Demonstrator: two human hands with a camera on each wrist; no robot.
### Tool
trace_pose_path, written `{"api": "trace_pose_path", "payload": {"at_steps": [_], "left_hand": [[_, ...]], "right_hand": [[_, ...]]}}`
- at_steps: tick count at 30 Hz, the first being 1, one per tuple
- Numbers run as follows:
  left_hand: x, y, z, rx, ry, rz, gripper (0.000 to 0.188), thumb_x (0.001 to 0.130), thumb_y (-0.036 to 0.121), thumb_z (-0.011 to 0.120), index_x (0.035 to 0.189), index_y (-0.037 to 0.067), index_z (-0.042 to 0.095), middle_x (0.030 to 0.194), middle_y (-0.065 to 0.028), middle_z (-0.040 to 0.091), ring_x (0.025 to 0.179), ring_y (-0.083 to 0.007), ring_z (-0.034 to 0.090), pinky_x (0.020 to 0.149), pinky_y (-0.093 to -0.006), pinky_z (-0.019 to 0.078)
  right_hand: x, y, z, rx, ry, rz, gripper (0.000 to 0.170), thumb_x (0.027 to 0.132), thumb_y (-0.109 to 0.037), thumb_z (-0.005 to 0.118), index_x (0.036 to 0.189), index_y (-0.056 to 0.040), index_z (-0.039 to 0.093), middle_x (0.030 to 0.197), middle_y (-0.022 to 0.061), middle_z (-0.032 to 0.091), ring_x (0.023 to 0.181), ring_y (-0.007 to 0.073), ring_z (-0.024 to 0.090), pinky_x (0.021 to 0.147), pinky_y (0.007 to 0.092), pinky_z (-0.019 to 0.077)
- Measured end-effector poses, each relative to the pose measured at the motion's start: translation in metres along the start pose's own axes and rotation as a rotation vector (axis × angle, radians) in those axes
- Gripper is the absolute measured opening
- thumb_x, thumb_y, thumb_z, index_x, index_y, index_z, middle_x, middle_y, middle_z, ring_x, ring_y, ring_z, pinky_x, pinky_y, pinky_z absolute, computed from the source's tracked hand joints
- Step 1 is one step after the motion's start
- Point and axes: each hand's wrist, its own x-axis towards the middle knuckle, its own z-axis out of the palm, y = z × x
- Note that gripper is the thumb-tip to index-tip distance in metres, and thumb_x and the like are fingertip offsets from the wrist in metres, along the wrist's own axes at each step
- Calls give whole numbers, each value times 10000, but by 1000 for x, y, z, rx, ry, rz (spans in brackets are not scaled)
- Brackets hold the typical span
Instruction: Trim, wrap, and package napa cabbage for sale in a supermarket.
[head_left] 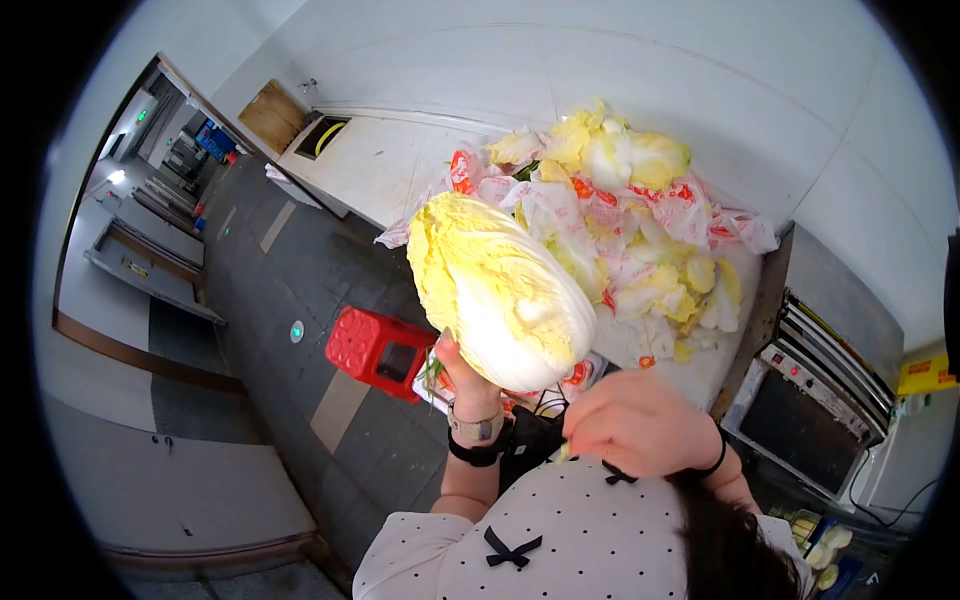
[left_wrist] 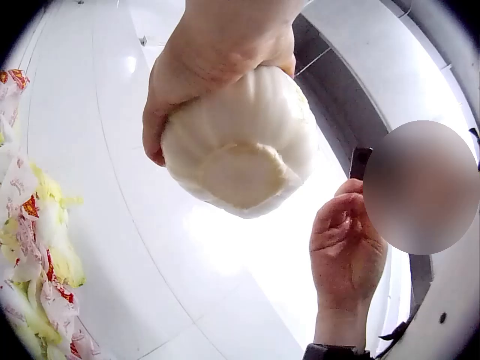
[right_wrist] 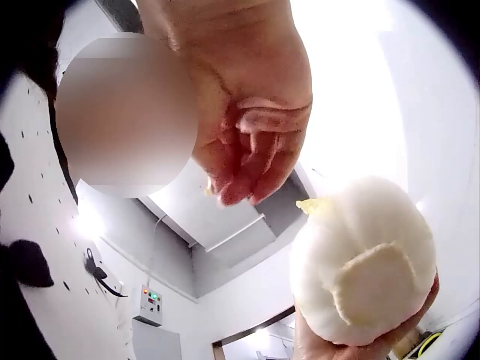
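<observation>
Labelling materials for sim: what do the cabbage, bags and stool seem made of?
Cabbage: leafy plant tissue; pale ribs smooth, slightly glossy, yellow leaf crinkled.
Bags: likely thin plastic film; crumpled, partly see-through, red print.
Stool: probably moulded plastic, semi-gloss; even red colour, patterned top.

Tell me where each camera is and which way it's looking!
Head: on the person's head, looking forward and down at the cabbage; the left hand, right hand and dotted shirt show.
Left wrist: on that wrist, looking along the left hand at the cabbage's base.
Right wrist: on that wrist, looking past the right hand towards the cabbage.
Both wrist views share the base and both hands.
</observation>
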Motion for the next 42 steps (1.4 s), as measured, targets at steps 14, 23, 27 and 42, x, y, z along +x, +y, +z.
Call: {"api": "trace_pose_path", "payload": {"at_steps": [14,23,27,42], "left_hand": [[-1,0,-10,-15,-109,-50,782,735,493,568,1284,-20,352,1242,-146,478,1105,-272,498,923,-390,427],[10,3,-10,-125,-16,-44,694,770,462,523,1290,30,365,1243,-122,484,1093,-272,511,921,-399,433],[10,4,-6,-94,5,-69,682,773,450,511,1290,29,364,1249,-126,480,1099,-275,507,920,-401,434],[22,-11,-19,-92,75,-203,621,818,390,445,1306,22,331,1267,-147,454,1115,-286,493,925,-406,425]], "right_hand": [[26,27,0,-369,169,39,129,677,-50,633,792,-77,579,771,44,527,667,211,544,568,305,441],[-6,10,-21,298,-294,41,76,735,-57,640,788,-58,586,795,38,567,719,189,571,602,267,459],[-12,18,-38,597,-23,27,82,743,-3,644,780,-37,579,779,85,612,660,189,604,575,265,477],[-7,136,-11,-333,554,343,382,750,-96,629,1127,-78,565,1255,157,439,1154,305,429,951,383,361]]}}
